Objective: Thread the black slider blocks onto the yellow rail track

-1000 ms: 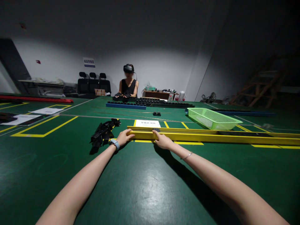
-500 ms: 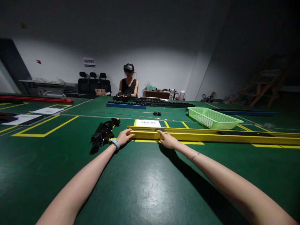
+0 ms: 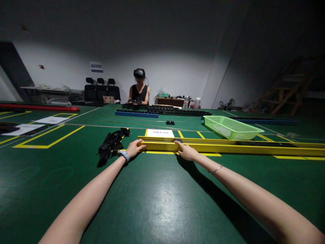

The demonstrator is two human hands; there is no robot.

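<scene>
A long yellow channel rail [image 3: 215,148] lies across the table, running off to the right. Its left end is gripped by my left hand [image 3: 134,149], thumb at the end and fingers closed round the near wall. My right hand [image 3: 187,152] reaches over the near wall farther along, its index finger against a small black block [image 3: 179,140] inside the channel; the other fingers are curled and partly hidden. Farther right, a longer dark strip [image 3: 264,144] sits in the channel. Left of my left hand is a pile of black plastic parts [image 3: 111,145].
Behind the rail stand a green basket [image 3: 232,128] and a printed white sheet [image 3: 160,133]. Two small black pieces [image 3: 170,122] lie beyond thin rods. A blue rail [image 3: 136,114] is farther back, where a person [image 3: 139,93] in a headset sits across the table.
My right hand has slid a little to the right along the rail, and the small black block has moved right with it. My left hand stays on the rail's end.
</scene>
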